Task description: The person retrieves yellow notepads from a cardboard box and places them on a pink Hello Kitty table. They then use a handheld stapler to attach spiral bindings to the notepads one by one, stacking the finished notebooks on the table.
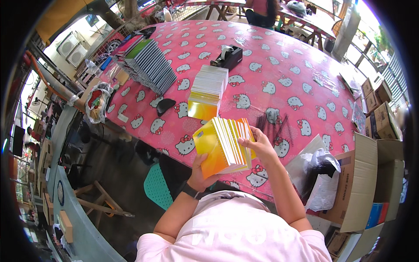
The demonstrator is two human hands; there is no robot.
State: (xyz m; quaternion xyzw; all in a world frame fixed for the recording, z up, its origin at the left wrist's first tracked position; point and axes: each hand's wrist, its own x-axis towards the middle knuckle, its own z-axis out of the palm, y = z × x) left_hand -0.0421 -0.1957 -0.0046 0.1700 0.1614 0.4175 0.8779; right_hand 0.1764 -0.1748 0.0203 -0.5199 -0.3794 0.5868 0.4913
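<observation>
A thick stack of yellow-orange notebooks (pixel 211 147) is held between my hands just over the near edge of the table. My left hand (pixel 200 173) wraps round its lower left corner. On the other side, my right hand (pixel 261 145) grips the stack with its thumb on the page edges; its other fingers are partly hidden. Right behind sits a row of similar yellow notebooks (pixel 204 109), lined up with white edges upward. Several loose black spiral binding coils (pixel 275 127) lie just past my right hand.
A tall pile of dark-edged notebooks (pixel 152 70) stands at the far left of the pink table (pixel 279 50). Behind the yellow row is a black tape dispenser (pixel 227 57). Open cardboard boxes (pixel 364 174) and plastic bags (pixel 321 163) crowd the right. A person (pixel 262 12) sits beyond the table.
</observation>
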